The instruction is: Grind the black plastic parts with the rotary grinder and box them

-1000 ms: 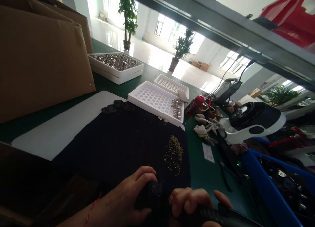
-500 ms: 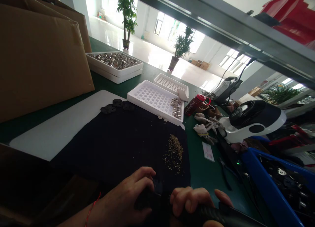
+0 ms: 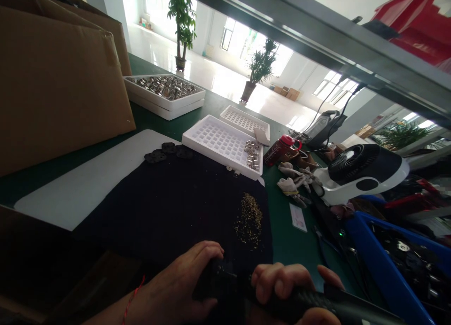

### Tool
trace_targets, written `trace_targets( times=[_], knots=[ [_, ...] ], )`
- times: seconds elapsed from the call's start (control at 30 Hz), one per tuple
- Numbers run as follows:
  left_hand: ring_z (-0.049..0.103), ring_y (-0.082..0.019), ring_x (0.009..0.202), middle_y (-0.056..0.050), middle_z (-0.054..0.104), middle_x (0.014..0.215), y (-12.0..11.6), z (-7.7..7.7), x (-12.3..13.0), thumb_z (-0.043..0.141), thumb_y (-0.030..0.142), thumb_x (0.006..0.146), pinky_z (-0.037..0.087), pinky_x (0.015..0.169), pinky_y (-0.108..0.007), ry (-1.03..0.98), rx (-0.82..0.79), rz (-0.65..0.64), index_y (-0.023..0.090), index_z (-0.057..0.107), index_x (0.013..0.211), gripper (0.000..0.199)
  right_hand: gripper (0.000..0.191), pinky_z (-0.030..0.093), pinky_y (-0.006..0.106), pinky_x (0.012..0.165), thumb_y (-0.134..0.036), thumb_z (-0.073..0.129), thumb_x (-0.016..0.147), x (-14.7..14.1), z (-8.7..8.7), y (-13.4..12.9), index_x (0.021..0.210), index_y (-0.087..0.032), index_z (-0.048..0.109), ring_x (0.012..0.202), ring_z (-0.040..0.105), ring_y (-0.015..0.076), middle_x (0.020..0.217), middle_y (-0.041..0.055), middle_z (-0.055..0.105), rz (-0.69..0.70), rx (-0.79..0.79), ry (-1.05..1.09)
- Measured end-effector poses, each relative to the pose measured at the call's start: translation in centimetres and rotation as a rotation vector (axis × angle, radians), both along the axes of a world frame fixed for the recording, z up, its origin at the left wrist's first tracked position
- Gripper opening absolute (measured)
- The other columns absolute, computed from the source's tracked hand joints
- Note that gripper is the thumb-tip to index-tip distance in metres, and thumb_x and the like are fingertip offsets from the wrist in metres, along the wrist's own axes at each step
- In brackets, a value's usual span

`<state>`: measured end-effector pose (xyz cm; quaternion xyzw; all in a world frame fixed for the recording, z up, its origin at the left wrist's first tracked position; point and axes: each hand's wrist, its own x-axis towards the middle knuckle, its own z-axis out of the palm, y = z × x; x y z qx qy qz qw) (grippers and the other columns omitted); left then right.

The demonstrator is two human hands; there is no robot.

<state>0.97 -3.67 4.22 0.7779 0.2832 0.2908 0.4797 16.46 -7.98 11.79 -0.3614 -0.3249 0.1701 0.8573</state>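
Bright factory hall (image 3: 218, 76) beyond | green worktop (image 3: 292, 254) | left hand (image 3: 176, 280) and right hand (image 3: 282, 282) clamped on black tool (image 3: 225, 282), kind unclear | black cloth (image 3: 158, 207) beneath and ahead of the hands

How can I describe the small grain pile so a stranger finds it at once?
On the green bench, find the black cloth. Near its right edge, ahead of the right hand, lies the pile: the only loose heap of tiny brownish-gold grains on it.
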Motion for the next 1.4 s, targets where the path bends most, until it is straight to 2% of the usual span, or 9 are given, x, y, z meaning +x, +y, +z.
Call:
trace_targets(
  times=[0.17, 0.33, 0.7, 0.97, 1.17, 1.4],
  knots=[
    [0.070, -0.025, 0.118, -0.002, 0.068, 0.131, -0.1, -0.2, 0.2, 0.070, 0.005, 0.069, 0.060, 0.102, -0.034, 0.001, 0.004, 0.010, 0.031, 0.052, 0.133, 0.072, 0.036, 0.053, 0.026, 0.043, -0.054, 0.072, 0.100, -0.3, 0.7, 1.3, 0.122, -0.028, 0.061, 0.040, 0.050, 0.0100, 0.066, -0.0114, 0.059, -0.010, -0.057, -0.032],
    [0.070, -0.025, 0.118, -0.003, 0.067, 0.131, -0.1, -0.5, 0.2, 0.070, 0.007, 0.069, 0.060, 0.104, -0.036, -0.007, -0.011, 0.014, 0.031, 0.051, 0.135, 0.073, 0.039, 0.052, 0.025, 0.046, -0.052, 0.072, 0.101, -1.0, 0.5, 1.9, 0.127, -0.026, 0.062, 0.045, 0.052, 0.0098, 0.070, -0.0090, 0.057, -0.030, -0.088, -0.014],
    [0.068, -0.026, 0.123, -0.004, 0.066, 0.133, -0.2, -0.9, 0.3, 0.071, 0.005, 0.070, 0.058, 0.107, -0.038, -0.013, -0.022, -0.012, 0.030, 0.050, 0.137, 0.074, 0.037, 0.051, 0.025, 0.046, -0.049, 0.075, 0.098, -1.5, 0.5, 2.5, 0.124, -0.025, 0.065, 0.045, 0.052, 0.0101, 0.069, -0.0083, 0.057, -0.051, -0.152, 0.026],
    [0.070, -0.025, 0.116, -0.003, 0.067, 0.127, 0.0, -0.8, 0.6, 0.069, 0.006, 0.069, 0.060, 0.101, -0.037, -0.026, -0.010, 0.002, 0.029, 0.051, 0.133, 0.070, 0.034, 0.051, 0.025, 0.048, -0.046, 0.072, 0.100, -1.9, 0.1, 2.3, 0.126, -0.024, 0.064, 0.048, 0.052, 0.0100, 0.071, -0.0082, 0.057, -0.054, -0.134, 0.000],
    [0.069, -0.024, 0.114, -0.002, 0.068, 0.125, 0.2, 0.1, 0.5, 0.070, 0.007, 0.069, 0.059, 0.101, -0.035, -0.013, -0.066, -0.022, 0.029, 0.053, 0.131, 0.067, 0.027, 0.053, 0.025, 0.049, -0.040, 0.073, 0.100, -2.2, 0.2, 2.5, 0.120, -0.025, 0.064, 0.049, 0.054, 0.0098, 0.072, -0.0083, 0.060, -0.003, -0.093, -0.102],
    [0.070, -0.023, 0.109, -0.001, 0.069, 0.122, 0.4, 0.4, 0.3, 0.074, 0.010, 0.071, 0.059, 0.097, -0.034, -0.025, -0.115, -0.028, 0.027, 0.055, 0.123, 0.058, 0.022, 0.054, 0.023, 0.050, -0.036, 0.078, 0.098, -1.7, 0.3, 2.9, 0.110, -0.026, 0.061, 0.051, 0.058, 0.0087, 0.076, -0.0080, 0.061, 0.182, -0.194, -0.162]
  ],
)
